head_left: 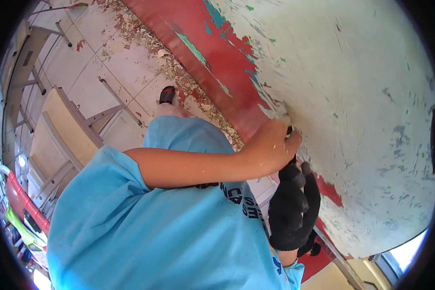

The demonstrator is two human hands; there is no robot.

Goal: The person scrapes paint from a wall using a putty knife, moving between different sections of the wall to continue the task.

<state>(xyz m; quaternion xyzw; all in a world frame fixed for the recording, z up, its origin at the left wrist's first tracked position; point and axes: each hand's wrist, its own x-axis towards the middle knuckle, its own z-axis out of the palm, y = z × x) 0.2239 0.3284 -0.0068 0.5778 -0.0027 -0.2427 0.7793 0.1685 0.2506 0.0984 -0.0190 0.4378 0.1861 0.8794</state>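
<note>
My bare left hand (274, 142) reaches across my body, its fingers closed round a black-handled scraper (290, 130) held against the wall (353, 106). Most of the tool is hidden by my fingers. Just below, my right hand (292, 200), in a black glove, is closed at the lower end of the same handle. The wall's upper coat is whitish with scrapes and green specks. Beside my hands runs a red painted band (212, 63) with torn, flaking edges and streaks of green.
Paint flakes (171, 67) litter the tiled floor (96, 72) along the wall's foot. My sandalled foot (167, 94) stands near them. To the left are chairs with wooden panels and metal legs (65, 121) and a red-and-white object (24, 200). Another person's dark shape (314, 249) shows low down.
</note>
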